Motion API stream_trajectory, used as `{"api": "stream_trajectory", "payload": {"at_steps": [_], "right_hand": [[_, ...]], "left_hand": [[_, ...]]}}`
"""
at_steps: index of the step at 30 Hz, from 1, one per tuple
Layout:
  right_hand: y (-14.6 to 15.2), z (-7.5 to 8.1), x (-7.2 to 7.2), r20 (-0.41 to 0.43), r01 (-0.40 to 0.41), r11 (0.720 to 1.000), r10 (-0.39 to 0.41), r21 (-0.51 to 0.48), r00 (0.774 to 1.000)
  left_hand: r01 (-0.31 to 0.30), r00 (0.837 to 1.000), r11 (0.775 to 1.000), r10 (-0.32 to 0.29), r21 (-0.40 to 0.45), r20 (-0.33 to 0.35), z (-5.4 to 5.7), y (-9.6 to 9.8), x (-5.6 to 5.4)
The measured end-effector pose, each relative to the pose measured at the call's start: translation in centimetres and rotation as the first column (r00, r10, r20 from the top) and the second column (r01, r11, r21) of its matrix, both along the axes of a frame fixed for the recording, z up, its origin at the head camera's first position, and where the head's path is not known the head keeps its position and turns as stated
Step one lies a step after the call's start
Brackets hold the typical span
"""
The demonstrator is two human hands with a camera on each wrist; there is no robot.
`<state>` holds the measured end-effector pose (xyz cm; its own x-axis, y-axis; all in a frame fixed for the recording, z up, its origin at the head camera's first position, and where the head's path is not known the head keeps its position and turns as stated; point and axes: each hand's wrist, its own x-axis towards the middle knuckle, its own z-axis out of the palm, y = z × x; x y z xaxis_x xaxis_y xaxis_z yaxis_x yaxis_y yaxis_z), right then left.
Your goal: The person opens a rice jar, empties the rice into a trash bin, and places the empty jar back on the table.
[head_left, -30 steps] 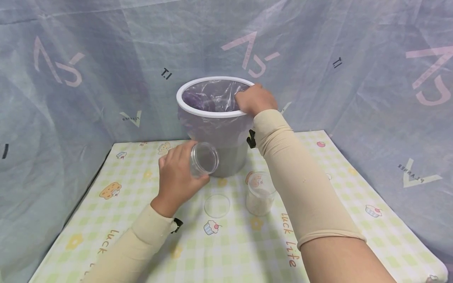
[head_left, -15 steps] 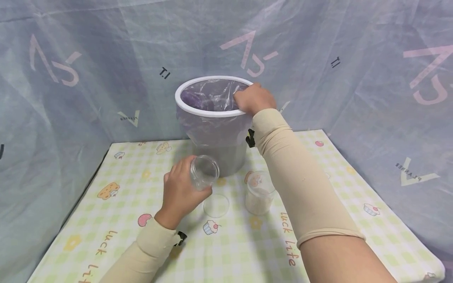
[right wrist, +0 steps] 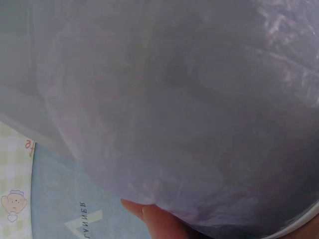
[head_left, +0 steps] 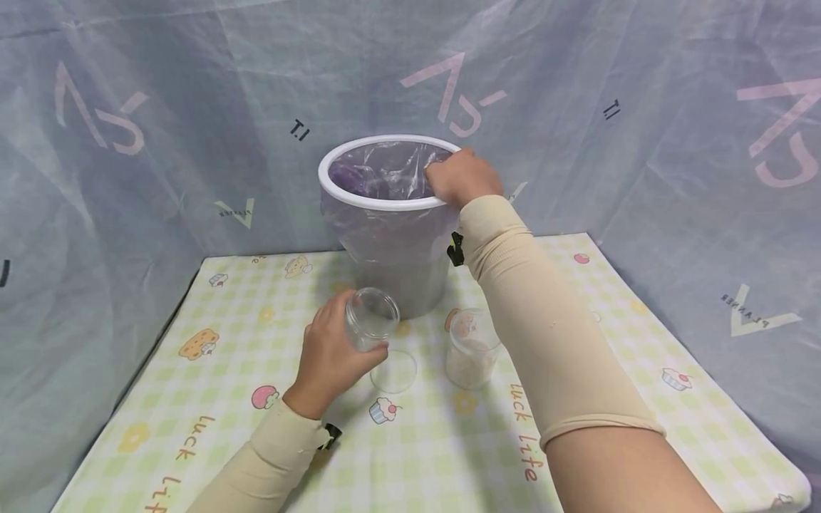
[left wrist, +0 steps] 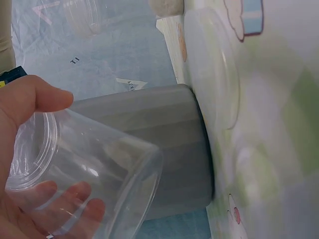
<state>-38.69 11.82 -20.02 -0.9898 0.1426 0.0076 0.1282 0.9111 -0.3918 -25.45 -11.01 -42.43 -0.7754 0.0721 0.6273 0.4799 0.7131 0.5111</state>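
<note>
My left hand grips a clear plastic jar round its side, thumb on one side and fingers on the other. This jar is tilted, uncapped, and looks empty. It hangs above the table in front of a grey trash bin. My right hand grips the bin's white rim at the right, over the purple-tinted bag; some fingers are hidden inside. A clear round lid lies flat on the table just below the held jar.
A second clear jar with pale contents stands on the table beside my right forearm. The checkered tablecloth covers the table. Grey-blue fabric hangs close behind the bin and on both sides.
My left hand has come down and slightly nearer with the jar, away from the bin's middle towards the lid. My right hand stays on the rim.
</note>
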Motion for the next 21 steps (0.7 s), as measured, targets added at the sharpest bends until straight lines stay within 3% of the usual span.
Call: {"api": "stream_trajectory", "payload": {"at_steps": [21], "right_hand": [[0.1,-0.2,-0.5,0.011,0.02,1.0,-0.02,-0.014,1.0]], "left_hand": [[0.029,0.983,0.999,-0.035,0.036,0.181,-1.8,-0.1,-0.1]]}}
